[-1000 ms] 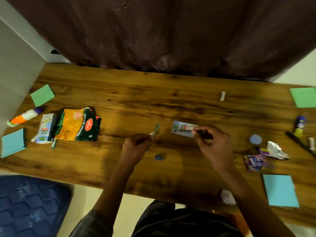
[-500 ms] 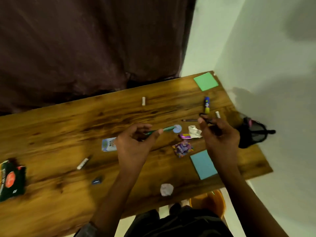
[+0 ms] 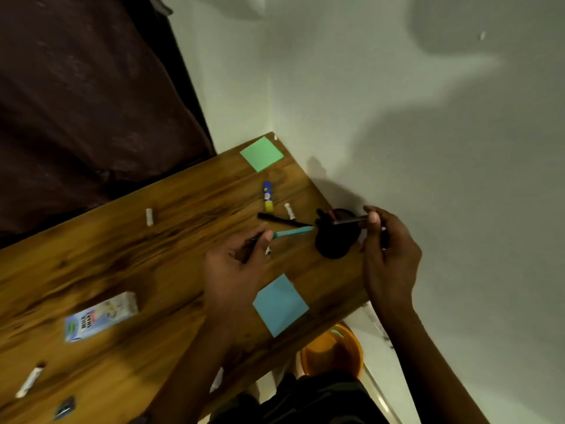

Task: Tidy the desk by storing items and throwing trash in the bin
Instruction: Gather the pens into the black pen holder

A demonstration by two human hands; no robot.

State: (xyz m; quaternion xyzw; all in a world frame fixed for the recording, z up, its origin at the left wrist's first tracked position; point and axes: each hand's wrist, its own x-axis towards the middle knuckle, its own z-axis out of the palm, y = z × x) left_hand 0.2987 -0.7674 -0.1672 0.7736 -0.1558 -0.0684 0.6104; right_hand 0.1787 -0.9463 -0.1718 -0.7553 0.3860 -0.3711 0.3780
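— Where was the desk (image 3: 128, 270)?
— By a white wall (image 3: 397, 117) and dark curtain (image 3: 76, 87).
— And the hands?
— The left hand (image 3: 235, 270) pinched a teal pen (image 3: 293, 231); the right hand (image 3: 388, 255) pinched a dark pen (image 3: 350, 221) over the black holder (image 3: 334, 243).

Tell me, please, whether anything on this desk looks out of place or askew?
The milk carton lies toppled on the desk, and loose white pieces sit scattered about. The black pen holder stands upright.

Dark curtain (image 3: 91, 102) behind wooden desk (image 3: 91, 270), pale shadowed wall (image 3: 428, 133) beside.
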